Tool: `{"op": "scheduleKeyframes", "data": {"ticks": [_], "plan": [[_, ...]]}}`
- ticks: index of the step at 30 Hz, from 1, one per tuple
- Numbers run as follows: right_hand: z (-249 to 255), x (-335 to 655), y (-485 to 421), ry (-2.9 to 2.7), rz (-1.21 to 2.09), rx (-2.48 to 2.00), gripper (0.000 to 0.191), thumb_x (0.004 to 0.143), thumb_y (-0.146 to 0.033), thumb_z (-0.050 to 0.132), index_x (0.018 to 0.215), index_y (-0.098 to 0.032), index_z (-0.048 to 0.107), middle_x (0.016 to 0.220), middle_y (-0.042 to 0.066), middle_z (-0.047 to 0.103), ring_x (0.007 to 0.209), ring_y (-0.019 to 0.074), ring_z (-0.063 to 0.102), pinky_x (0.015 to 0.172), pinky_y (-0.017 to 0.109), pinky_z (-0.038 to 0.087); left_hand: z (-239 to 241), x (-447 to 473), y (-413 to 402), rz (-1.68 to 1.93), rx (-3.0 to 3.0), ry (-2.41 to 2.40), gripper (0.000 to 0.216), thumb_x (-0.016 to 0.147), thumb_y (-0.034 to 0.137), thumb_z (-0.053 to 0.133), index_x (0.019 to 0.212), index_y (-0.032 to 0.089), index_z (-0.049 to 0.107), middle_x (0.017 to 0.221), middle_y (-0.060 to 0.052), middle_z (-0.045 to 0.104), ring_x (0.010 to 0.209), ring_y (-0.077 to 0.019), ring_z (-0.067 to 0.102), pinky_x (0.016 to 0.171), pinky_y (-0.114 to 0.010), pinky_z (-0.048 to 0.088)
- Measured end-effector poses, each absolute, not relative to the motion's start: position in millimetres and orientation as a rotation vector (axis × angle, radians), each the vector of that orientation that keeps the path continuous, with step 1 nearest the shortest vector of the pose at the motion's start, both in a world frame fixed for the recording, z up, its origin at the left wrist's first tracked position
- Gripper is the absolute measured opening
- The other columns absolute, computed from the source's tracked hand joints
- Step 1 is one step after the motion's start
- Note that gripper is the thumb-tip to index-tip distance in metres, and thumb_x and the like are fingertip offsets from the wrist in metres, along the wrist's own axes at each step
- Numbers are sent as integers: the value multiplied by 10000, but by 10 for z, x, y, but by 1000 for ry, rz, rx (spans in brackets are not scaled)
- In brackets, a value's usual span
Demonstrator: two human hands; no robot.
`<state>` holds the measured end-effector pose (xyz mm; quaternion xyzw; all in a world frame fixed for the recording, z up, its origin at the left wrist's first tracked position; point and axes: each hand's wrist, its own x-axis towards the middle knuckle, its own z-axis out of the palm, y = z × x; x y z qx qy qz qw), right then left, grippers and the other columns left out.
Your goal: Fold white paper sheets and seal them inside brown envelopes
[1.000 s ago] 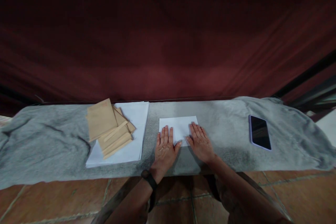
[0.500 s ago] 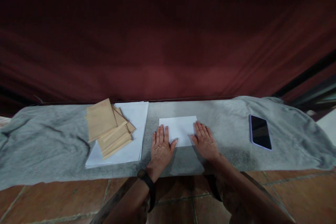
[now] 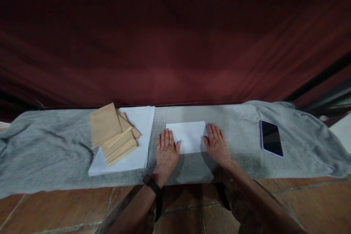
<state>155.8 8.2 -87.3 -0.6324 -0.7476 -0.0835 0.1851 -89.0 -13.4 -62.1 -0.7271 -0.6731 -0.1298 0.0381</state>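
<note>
A white sheet of paper [image 3: 189, 137], probably folded judging by its small size, lies flat on a grey cloth in front of me. My left hand [image 3: 167, 151] rests palm down over the paper's left edge, fingers stretched out and thumb apart. At the right edge lies my right hand [image 3: 217, 145], also flat with its fingers extended. Neither hand grips anything. Further left, several brown paper envelopes [image 3: 106, 125] lie loosely on a stack of larger white sheets [image 3: 137, 162].
The grey cloth [image 3: 236, 120] covers a narrow bench with its front edge above a tiled floor [image 3: 68, 208]. A phone [image 3: 271, 138] in a purple case lies to the right. Behind the bench hangs a dark red curtain [image 3: 175, 69].
Both hands have slid outward, the left hand leftward and the right hand rightward, uncovering more of the white paper. The paper, envelopes and phone stay where they were.
</note>
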Motion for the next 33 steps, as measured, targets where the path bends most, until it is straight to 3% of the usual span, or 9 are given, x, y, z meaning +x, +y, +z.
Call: {"op": "scheduleKeyframes", "data": {"ticks": [5,13,24,33], "plan": [[-799,1354,117,-2164,-135,-1665,593,1085,-357,329,1606,-74,350,1637,194,408,1511,326,390,1219,535,336,-646,-718,-114,-430,-2362,-1926,589,1070,342,328,1593,71,351,1660,-172,359,1569,-293,282,1277,-528,288],[-712,915,154,-2318,82,-1559,529,1093,-309,282,1537,-119,500,1625,137,444,1525,251,379,1278,482,262,-716,-494,4,-349,-2475,-1881,563,1053,224,264,1592,102,373,1665,-123,364,1574,-272,272,1281,-517,294],[-738,799,324,-2284,33,-1689,514,1112,-330,279,1541,-158,505,1646,93,413,1511,282,397,1262,486,239,-686,-484,223,-320,-2451,-1947,558,1051,230,281,1581,111,403,1665,-108,369,1577,-283,261,1295,-519,244],[-793,819,350,-2226,-55,-1731,547,1099,-380,318,1548,-118,488,1629,144,427,1483,316,434,1234,504,289,-671,-582,285,-305,-2387,-2022,568,1062,285,278,1585,94,388,1679,-140,329,1576,-250,273,1294,-477,240]]}}
